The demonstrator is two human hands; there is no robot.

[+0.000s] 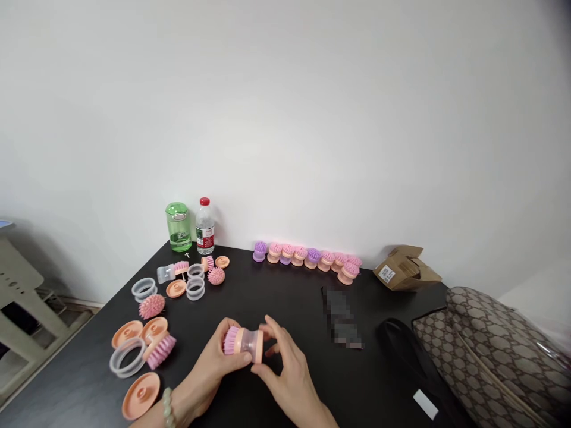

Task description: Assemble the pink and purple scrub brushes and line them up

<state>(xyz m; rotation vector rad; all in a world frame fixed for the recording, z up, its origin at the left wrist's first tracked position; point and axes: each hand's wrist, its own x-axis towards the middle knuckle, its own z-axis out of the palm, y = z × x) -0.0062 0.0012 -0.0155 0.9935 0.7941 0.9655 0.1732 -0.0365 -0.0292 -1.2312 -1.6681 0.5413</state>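
Note:
My left hand (218, 356) is closed around a round scrub brush (248, 343) lying on its side above the table. The brush has pink bristles on the left, a clear middle and an orange base on the right. My right hand (288, 368) is beside the orange base with thumb and fingers apart, curved about that end; whether a fingertip touches it I cannot tell. Left of my hands lie loose parts: orange discs (141, 395), clear rings (127, 358), pink bristle heads (152, 306) and a clear cup with a bristle head (166, 273).
Along the wall stands a row of pink and purple brushes (313, 257). A green container (179, 229) and a water bottle (205, 229) are at back left. On the right are a torn cardboard box (404, 270), a patterned bag (504, 345), a black strap and a blurred-out dark item (341, 318).

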